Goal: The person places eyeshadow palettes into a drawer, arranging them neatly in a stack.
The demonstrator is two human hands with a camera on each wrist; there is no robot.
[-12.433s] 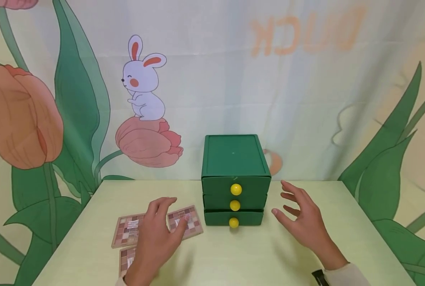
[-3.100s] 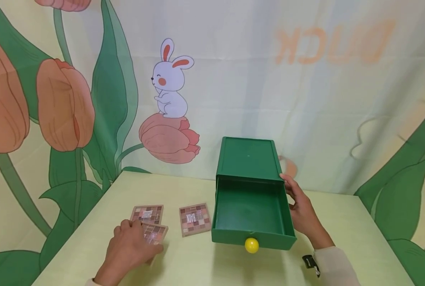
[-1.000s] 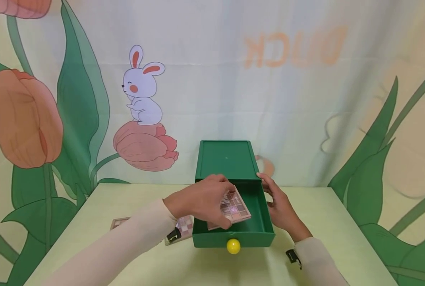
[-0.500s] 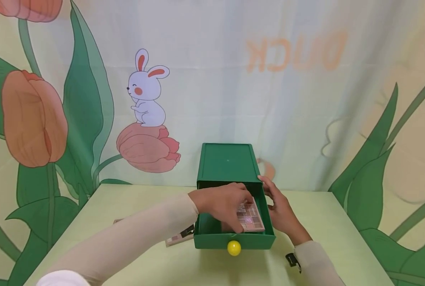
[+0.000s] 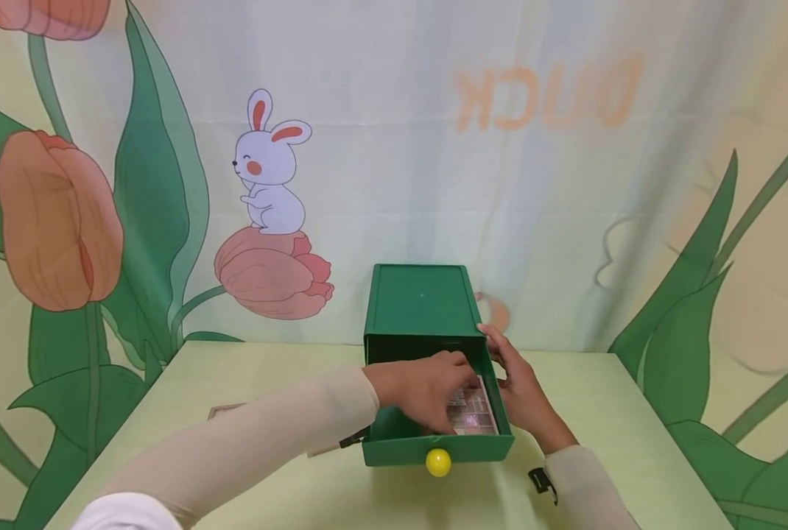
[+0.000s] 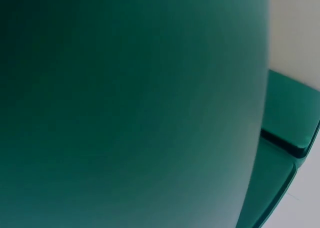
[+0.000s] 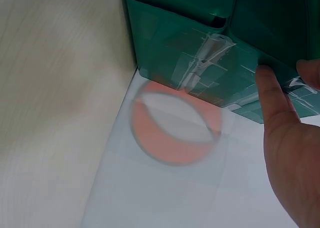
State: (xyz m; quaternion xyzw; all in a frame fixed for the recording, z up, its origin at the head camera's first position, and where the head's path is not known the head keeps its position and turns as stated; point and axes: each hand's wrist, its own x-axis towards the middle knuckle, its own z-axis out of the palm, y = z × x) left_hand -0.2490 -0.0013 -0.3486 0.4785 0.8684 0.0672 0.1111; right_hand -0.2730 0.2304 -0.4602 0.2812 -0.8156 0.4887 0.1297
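A green plastic drawer box [image 5: 420,298] stands at the back of the table with its top drawer [image 5: 394,453] pulled out by the yellow knob side. My left hand [image 5: 430,386] reaches into that drawer and grips an eyeshadow palette [image 5: 479,414], which lies nearly flat along the drawer's right wall. Fingers are at the palette's far edge, the thumb by its near part. My right hand [image 5: 525,394] touches the box's right side; in the right wrist view its fingers [image 7: 272,95] rest fairly straight against the taped green wall. Green plastic fills most of the left wrist view.
Two more eyeshadow palettes lie on the table left of the box, mostly hidden by my left sleeve [image 5: 255,442]: one palette's corner [image 5: 224,410] shows behind it, the other's edge [image 5: 323,450] below. A printed curtain [image 5: 533,221] hangs right behind the table.
Over twelve seconds, the top drawer was opened and my left hand took a palette from the table. In the last second the palette went from tilted to nearly flat, lower and further right.
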